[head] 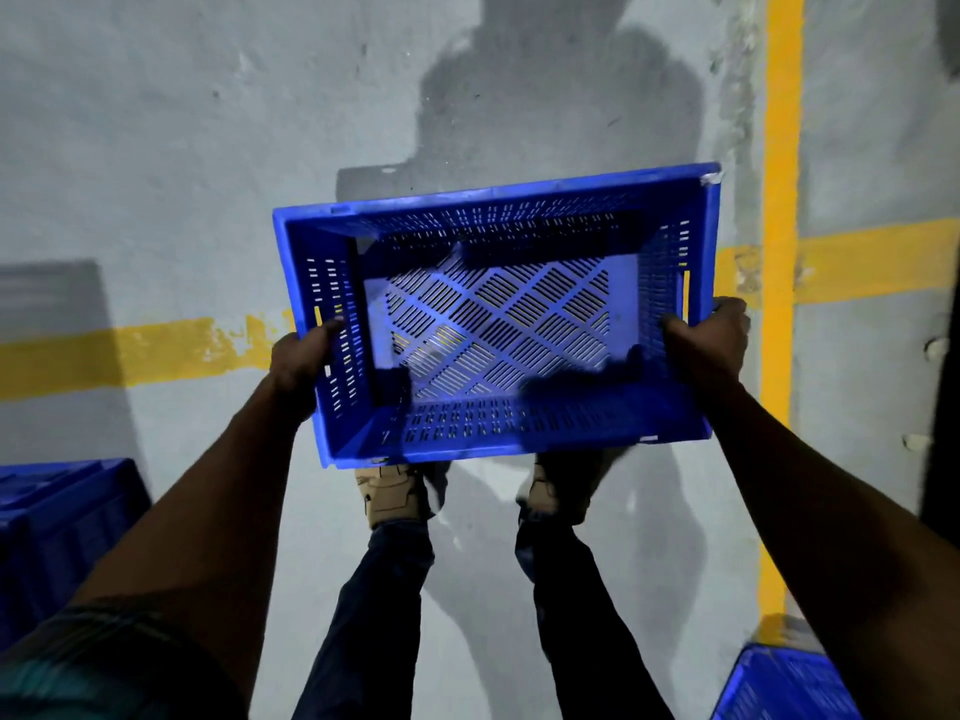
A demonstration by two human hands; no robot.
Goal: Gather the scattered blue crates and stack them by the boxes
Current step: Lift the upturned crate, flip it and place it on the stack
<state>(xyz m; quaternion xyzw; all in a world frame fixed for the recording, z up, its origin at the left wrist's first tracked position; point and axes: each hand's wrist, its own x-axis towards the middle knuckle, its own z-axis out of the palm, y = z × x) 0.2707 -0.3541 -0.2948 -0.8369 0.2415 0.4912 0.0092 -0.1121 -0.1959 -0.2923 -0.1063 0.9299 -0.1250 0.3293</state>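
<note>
Two hands carry one crate (pixel 493 314) level above the floor (pixel 156 174), its long axis running 9 to 3 o'clock: the left hand (pixel 304 363) has its grip closed round the 9 o'clock end wall, the right hand (pixel 709 340) round the 3 o'clock end. More crates lie at 8 o'clock (pixel 62 517) and 5 o'clock (pixel 779 688), so open floor lies ahead toward 12; no boxes show.

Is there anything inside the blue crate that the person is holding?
No, the blue crate held by the left hand and the right hand is empty, its perforated bottom fully visible.
</note>
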